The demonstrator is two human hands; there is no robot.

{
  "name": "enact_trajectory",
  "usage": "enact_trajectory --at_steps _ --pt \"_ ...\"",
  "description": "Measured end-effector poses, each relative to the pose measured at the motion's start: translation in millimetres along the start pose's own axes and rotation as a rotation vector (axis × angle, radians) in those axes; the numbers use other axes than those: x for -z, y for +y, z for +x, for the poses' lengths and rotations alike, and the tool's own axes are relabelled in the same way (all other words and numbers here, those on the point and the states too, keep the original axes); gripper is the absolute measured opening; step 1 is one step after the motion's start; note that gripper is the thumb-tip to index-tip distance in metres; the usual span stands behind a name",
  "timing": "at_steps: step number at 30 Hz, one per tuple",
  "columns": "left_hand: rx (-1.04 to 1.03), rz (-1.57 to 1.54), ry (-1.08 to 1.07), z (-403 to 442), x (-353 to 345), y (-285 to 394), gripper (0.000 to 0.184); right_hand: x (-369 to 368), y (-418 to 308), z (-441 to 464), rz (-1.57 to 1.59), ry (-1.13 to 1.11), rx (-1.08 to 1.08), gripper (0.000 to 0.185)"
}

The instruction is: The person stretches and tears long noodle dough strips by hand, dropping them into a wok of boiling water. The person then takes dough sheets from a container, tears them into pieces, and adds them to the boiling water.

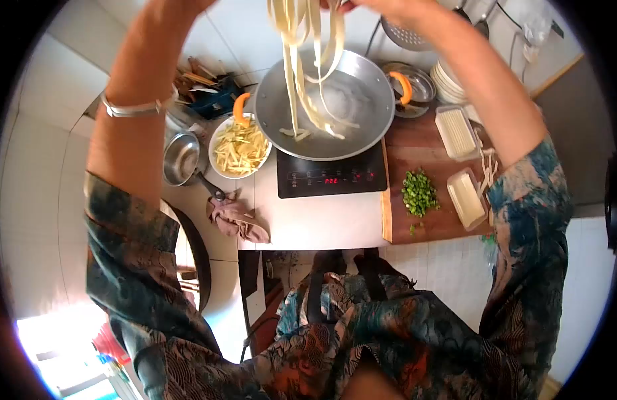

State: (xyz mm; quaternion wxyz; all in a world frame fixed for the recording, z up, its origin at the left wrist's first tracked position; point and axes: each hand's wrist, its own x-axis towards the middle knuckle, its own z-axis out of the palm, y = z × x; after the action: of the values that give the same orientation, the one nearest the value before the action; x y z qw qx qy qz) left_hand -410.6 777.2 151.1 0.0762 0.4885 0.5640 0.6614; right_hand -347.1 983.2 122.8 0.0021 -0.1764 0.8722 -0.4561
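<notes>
Head view, two hands (378, 5), noodles (294, 63), one pan (368, 93)

Both hands (194, 3) (382, 5) are largely cut off above.

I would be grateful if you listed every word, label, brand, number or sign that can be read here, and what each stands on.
"P22": in red on the display of the black cooktop under the pan.
Small marks beside and above that display: too small to read.
No brand or other text is readable.
</notes>
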Motion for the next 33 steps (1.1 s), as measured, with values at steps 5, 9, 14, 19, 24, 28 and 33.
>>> enact_trajectory --at_steps 5,9,14,19,24,28,33 --pt "0.699 0.592 0.044 -69.2 -20.0 -105.9 0.03 -37.5 84.9 -13.1 -0.285 -0.302 -0.219 0.035" --pt "0.566 0.863 -0.22 -116.1 -34.0 -145.6 0.045 -21.0 127.9 -58.5 -0.544 0.066 -0.063 0.029" --pt "0.365 0.842 -0.256 -112.7 -58.4 -130.9 0.05 68.3 112.9 -206.2 -0.503 -0.077 -0.267 0.025" --pt "0.57 0.831 -0.144 -93.5 -79.7 -114.8 0.041 147.6 154.7 -380.9 -0.444 0.198 -0.867 0.022" --pt "0.554 0.68 0.0 -52.0 -147.6 -113.5 0.028 141.0 231.8 -463.5 -0.627 -0.068 -0.927 0.034" --pt "0.451 0.46 0.0 -22.3 -260.4 -93.2 0.025 128.4 260.4 -455.8 -0.578 0.136 -0.908 0.045" --pt "0.42 0.346 -0.024 -21.7 -335.9 -88.5 0.024 100.5 269.1 -447.5 -0.621 0.109 -0.805 0.059"
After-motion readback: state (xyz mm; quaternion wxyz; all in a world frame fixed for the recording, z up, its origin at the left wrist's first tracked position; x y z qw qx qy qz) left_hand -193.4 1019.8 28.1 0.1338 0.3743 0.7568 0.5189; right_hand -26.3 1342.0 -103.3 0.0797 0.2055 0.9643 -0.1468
